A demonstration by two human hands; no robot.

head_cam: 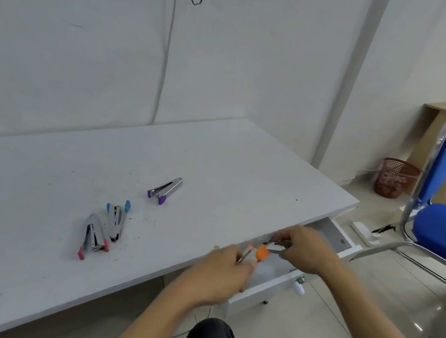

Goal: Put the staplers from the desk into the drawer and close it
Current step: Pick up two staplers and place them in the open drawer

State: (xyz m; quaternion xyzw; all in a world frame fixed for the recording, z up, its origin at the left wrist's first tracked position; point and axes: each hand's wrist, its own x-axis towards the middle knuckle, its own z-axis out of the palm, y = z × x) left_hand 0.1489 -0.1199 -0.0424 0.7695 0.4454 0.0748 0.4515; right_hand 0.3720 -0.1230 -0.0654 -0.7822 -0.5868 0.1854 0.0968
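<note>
Both hands, left (228, 265) and right (304, 252), grip the orange stapler (262, 252) over the open drawer (266, 289); its long axis runs 3-to-9 o'clock, drop point directly below.

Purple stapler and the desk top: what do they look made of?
Purple stapler: bare metal body, judging by its silvery sheen, with matte purple tips that look like plastic. Desk top: smooth, matte white surface, probably laminate over board; the core is not visible, so that is a guess.

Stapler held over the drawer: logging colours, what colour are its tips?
Orange tips on the stapler, head view.
</note>
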